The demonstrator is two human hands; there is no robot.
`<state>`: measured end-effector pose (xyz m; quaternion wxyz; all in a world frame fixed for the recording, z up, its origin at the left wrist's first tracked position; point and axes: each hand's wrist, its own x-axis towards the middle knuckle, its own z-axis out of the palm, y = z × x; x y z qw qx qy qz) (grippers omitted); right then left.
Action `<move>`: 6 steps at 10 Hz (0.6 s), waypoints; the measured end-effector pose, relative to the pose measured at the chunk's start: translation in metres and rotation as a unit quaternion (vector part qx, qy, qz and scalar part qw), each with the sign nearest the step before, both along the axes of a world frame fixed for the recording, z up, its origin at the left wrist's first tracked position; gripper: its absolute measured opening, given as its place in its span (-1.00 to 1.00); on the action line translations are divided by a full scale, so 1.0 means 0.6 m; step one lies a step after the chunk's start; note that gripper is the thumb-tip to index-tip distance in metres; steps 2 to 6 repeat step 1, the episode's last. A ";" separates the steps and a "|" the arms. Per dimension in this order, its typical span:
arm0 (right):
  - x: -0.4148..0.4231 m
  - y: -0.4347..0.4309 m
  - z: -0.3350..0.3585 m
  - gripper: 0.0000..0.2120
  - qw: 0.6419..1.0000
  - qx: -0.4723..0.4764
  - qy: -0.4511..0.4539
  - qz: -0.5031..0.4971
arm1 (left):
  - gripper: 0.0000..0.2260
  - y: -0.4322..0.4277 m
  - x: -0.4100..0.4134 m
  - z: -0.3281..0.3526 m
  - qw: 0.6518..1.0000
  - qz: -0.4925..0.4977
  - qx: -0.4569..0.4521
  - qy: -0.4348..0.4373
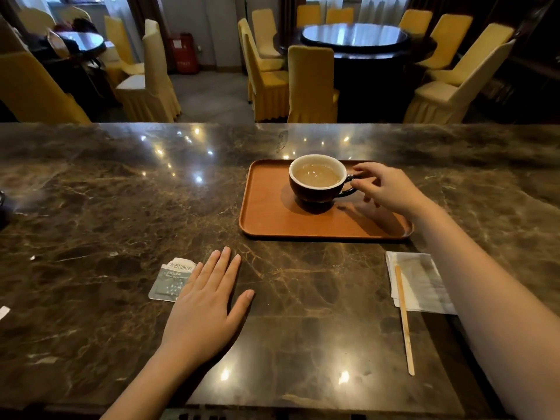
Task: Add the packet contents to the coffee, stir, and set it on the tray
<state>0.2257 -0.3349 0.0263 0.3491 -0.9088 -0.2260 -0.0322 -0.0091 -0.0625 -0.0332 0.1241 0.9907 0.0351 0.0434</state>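
Your right hand's grip (385,189) sits loosely apart beside the dark ceramic cup of milky coffee (318,180), already on the orange wooden tray (272,219); only letting go remains.

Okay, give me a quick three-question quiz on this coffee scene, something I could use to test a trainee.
1. True or false: the cup stands on the tray.
2. Which hand is at the cup's handle? A) left hand B) right hand C) neither
3. Fill in: the wooden stir stick lies partly on the ______.

Key
1. True; the cup sits toward the tray's far side.
2. B; the right hand has its fingertips at the handle, while the left hand lies flat on the counter, partly over the torn packet.
3. Napkin.
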 end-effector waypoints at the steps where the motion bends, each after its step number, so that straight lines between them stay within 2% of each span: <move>1: -0.044 -0.019 0.030 -0.64 0.999 -0.002 -0.030 -0.044 | -0.39 -0.004 -0.007 0.006 0.999 0.004 -0.035 0.002; 6: -0.044 -0.019 0.030 -0.64 0.999 -0.002 -0.030 -0.044 | -0.39 -0.004 -0.007 0.006 0.999 0.004 -0.035 0.002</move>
